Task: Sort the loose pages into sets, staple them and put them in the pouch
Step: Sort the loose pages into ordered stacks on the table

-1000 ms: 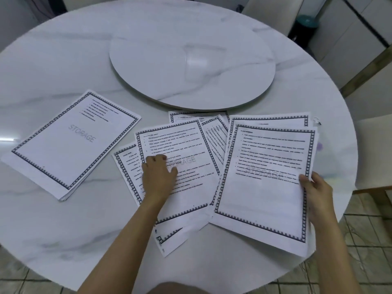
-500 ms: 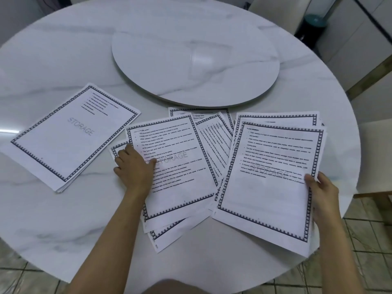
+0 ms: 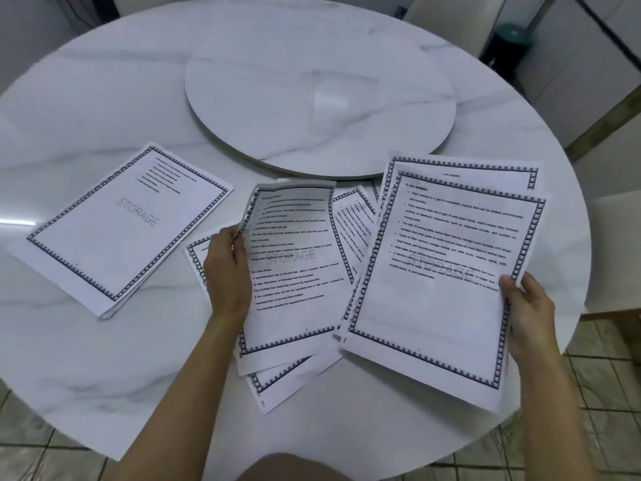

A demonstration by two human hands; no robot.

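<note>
Printed pages with dark patterned borders and a grey STORAGE watermark lie on the round marble table (image 3: pixel 104 359). My left hand (image 3: pixel 227 269) pinches the left edge of one loose page (image 3: pixel 295 272) and lifts it, its top edge curling. Under it several more loose pages (image 3: pixel 353 223) are fanned out. My right hand (image 3: pixel 530 314) grips the right edge of a small set of pages (image 3: pixel 440 279), held just above the table. A neat stack of pages (image 3: pixel 128 223) rests to the left. No stapler or pouch is in sight.
A round marble turntable (image 3: pixel 319 98) sits at the table's centre, behind the pages. Pale chairs stand at the far right (image 3: pixel 451 15) and at the right edge (image 3: pixel 617 251). A dark bin (image 3: pixel 510 39) is on the floor beyond. Tiled floor shows below the table edge.
My left hand slid from the middle of the loose page to its left edge and picked it up off the fanned pile. The right hand's set rose slightly.
</note>
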